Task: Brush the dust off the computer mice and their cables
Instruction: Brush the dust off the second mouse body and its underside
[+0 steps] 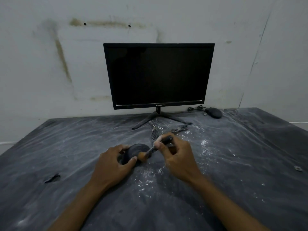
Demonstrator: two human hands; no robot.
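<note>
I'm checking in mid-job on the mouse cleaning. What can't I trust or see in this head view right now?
- Near mouse: its underside and left flank are hidden by the left hand.
- Brush: bristles motion-blurred, so contact with the mouse is unclear; the right hand covers the handle's middle.
- Cable: dark on the dusty cover, its route to the mouse cannot be traced.
- Far mouse: too small and dim to judge dust.

A single wide-angle head camera looks forward and down across the table [50, 164], close over both forearms, facing the monitor [158, 75] against the wall [50, 64]; straight edges bow toward the frame's borders.
</note>
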